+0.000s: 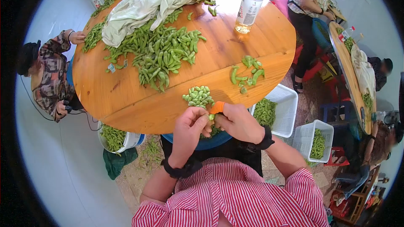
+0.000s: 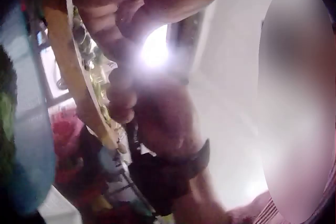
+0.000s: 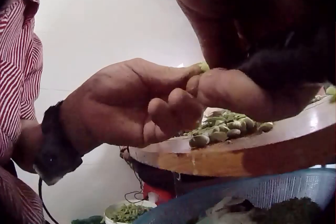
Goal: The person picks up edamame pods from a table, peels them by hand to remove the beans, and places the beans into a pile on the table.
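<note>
Close together at the table's near edge, both hands meet over a blue basin (image 3: 173,211). My left hand (image 1: 189,128) pinches a small green pod (image 1: 211,117) between thumb and fingers; a bit of it (image 3: 204,66) shows in the right wrist view. The right hand (image 1: 240,122), with an orange covering (image 1: 217,108) on one digit, has its fingers curled at the same pod. Just beyond them lies a small pile of shelled beans (image 1: 198,96). Glare and blur hide the pod in the left wrist view.
On the round table (image 1: 126,109) are a large heap of pods (image 1: 164,54), a white cloth (image 1: 134,12), a bottle (image 1: 250,8) and scattered pods (image 1: 254,75). White baskets (image 1: 286,101) stand at the right, a bucket (image 1: 130,141) at the left. Other people sit around.
</note>
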{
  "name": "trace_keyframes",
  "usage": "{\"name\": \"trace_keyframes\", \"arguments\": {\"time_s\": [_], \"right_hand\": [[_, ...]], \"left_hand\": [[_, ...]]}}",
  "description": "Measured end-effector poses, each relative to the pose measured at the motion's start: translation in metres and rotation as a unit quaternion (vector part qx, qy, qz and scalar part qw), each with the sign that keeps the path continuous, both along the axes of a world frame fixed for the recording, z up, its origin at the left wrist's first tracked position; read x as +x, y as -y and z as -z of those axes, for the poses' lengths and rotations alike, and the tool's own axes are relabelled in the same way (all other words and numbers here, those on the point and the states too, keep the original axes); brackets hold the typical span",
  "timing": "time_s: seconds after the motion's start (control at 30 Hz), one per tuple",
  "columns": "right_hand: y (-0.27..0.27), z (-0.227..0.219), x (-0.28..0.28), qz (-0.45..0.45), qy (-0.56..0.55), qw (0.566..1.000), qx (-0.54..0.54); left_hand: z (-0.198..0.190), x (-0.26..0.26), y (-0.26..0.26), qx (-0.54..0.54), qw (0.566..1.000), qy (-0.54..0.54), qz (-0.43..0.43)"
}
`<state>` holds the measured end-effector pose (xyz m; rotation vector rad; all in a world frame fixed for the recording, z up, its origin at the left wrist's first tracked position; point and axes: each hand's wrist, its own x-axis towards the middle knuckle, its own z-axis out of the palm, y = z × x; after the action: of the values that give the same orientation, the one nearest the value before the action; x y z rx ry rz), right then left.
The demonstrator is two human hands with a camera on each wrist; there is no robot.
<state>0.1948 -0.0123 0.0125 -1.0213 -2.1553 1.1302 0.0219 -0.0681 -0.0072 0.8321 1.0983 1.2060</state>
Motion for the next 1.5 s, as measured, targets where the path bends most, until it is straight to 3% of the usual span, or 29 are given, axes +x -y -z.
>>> {"name": "trace_keyframes", "arguments": {"time_s": [0.13, 0.2, 0.23, 0.3, 0.43, 0.5, 0.7, 1.17, 1.5], "right_hand": [[-0.002, 0.005, -0.004, 0.042, 0.013, 0.998, -0.041], [0.000, 0.000, -0.006, 0.048, 0.015, 0.999, -0.010], [0.001, -0.002, -0.007, 0.055, 0.017, 0.998, 0.020], [0.003, 0.003, -0.007, 0.065, 0.038, 0.996, 0.053], [0.011, 0.008, -0.010, 0.079, 0.069, 0.987, 0.119], [0.013, 0.001, -0.009, 0.066, 0.084, 0.987, 0.121], [0.011, -0.016, -0.004, 0.033, 0.107, 0.986, 0.120], [0.013, -0.015, -0.007, 0.022, 0.094, 0.964, 0.249], [-0.006, -0.018, -0.008, 0.009, 0.113, 0.966, 0.233]], "left_hand": [[0.000, 0.008, 0.002, 0.051, 0.997, -0.022, -0.051], [-0.001, 0.008, 0.002, 0.189, 0.943, -0.255, -0.101], [-0.001, 0.006, 0.001, 0.191, 0.942, -0.255, -0.102], [0.002, 0.002, 0.002, 0.268, 0.886, -0.368, -0.084], [0.003, 0.010, 0.003, 0.234, 0.921, -0.294, -0.107], [-0.003, 0.008, 0.003, 0.059, 0.983, -0.158, -0.067], [0.000, -0.007, 0.000, -0.004, 1.000, 0.010, -0.009], [-0.002, -0.010, -0.002, -0.021, 0.999, 0.035, -0.001], [-0.015, -0.008, -0.017, -0.017, 1.000, 0.005, 0.011]]}}
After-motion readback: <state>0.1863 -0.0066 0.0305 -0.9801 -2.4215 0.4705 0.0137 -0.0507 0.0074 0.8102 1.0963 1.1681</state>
